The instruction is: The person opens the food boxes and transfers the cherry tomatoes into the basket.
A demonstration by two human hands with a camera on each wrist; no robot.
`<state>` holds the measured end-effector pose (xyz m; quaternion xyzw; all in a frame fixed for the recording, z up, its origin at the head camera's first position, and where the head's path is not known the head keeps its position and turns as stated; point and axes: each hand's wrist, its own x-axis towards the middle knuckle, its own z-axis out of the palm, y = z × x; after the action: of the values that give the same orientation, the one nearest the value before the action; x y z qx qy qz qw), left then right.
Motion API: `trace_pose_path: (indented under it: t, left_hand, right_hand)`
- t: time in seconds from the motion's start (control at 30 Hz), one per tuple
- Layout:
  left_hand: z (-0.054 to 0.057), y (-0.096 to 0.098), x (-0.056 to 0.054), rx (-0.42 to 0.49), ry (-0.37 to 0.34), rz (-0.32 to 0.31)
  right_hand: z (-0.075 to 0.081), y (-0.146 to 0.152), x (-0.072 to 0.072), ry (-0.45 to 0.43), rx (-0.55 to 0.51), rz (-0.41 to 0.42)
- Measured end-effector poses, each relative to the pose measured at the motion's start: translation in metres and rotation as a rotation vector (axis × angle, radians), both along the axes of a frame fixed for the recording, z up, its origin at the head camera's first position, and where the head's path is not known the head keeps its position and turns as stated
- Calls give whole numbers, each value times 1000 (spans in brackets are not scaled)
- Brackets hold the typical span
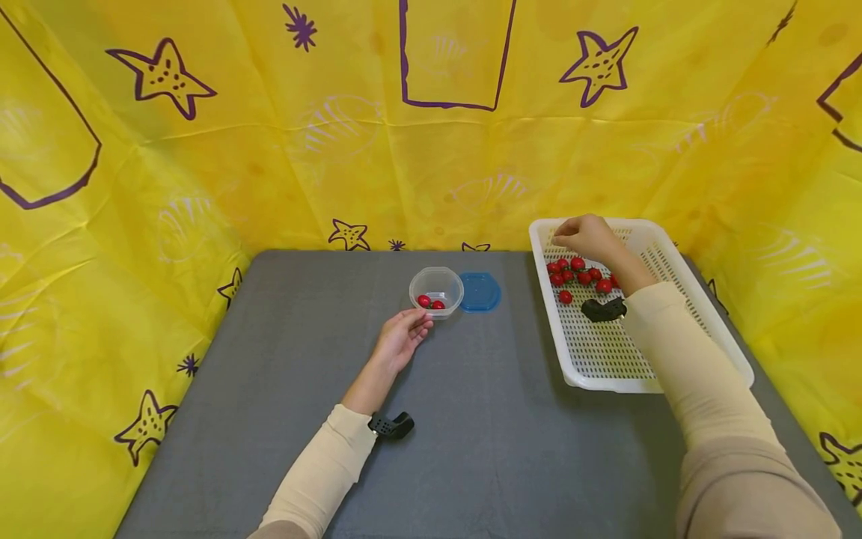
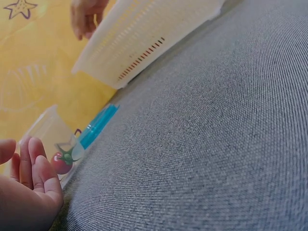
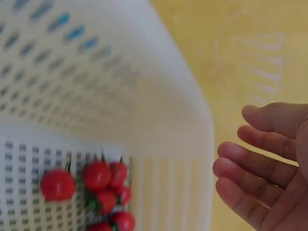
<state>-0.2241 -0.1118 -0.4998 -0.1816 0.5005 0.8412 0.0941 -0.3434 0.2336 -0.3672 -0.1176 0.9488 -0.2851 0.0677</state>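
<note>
My left hand (image 1: 399, 340) holds the near rim of a clear plastic container (image 1: 436, 283), thumb at the top and fingers along the outside wall. Two small red cherry tomatoes (image 1: 423, 301) show inside it; in the left wrist view a tomato (image 2: 61, 163) with a green stem shows through the wall. Over the far left part of a white perforated basket (image 1: 572, 372) hovers my right hand (image 1: 591, 238). Its fingers (image 3: 248, 161) are loosely bent, with nothing visible between them. Several cherry tomatoes (image 1: 584, 276) lie in the basket below that hand; the forearm hides part of the basket.
A blue lid (image 1: 480, 292) lies flat on the grey table (image 1: 465, 449), just right of the container. Yellow patterned cloth (image 1: 431, 180) hangs behind the table and along both sides. The basket stands at the table's right side.
</note>
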Motion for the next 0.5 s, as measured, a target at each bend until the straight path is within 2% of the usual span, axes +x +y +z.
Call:
trace_pose_path:
  t: [0.13, 0.27, 0.5]
  left_hand:
    - [0, 0, 0, 32, -13, 12]
    - [0, 0, 0, 22, -14, 11]
    - [1, 0, -1, 15, -13, 13]
  right_hand:
    - [2, -22, -1, -28, -45, 29]
    - [1, -42, -3, -41, -71, 63]
    - [2, -78, -4, 5, -47, 150]
